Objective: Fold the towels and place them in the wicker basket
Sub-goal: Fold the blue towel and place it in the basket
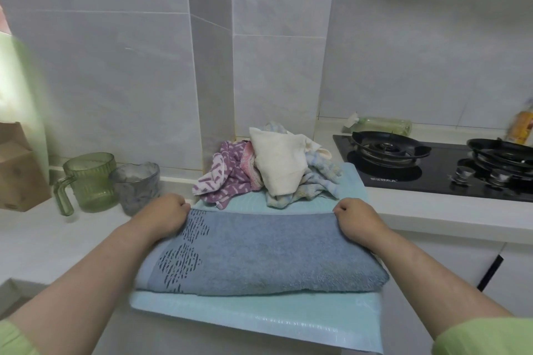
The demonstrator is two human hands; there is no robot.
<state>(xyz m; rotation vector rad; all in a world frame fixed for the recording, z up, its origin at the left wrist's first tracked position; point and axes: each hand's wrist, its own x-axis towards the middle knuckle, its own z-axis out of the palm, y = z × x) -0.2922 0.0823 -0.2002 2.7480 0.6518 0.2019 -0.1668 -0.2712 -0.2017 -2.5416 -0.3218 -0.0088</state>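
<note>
A folded blue towel (pixel 268 253) with a dark pattern at its left end lies on a light teal mat (pixel 259 317) on the white counter. My left hand (pixel 164 216) pinches the towel's far left corner. At the far right corner, my right hand (pixel 357 219) grips the same edge. Behind the towel sits a heap of unfolded towels (pixel 271 173): a purple-and-white one, a cream one, a pale blue one. No wicker basket is in view.
A green pitcher (pixel 89 181) and a grey cup (pixel 135 187) stand at the left, beside a cardboard box (pixel 17 170). A black gas hob (pixel 438 164) with two burners lies to the right, a bottle (pixel 380 125) behind it. The tiled wall is close behind.
</note>
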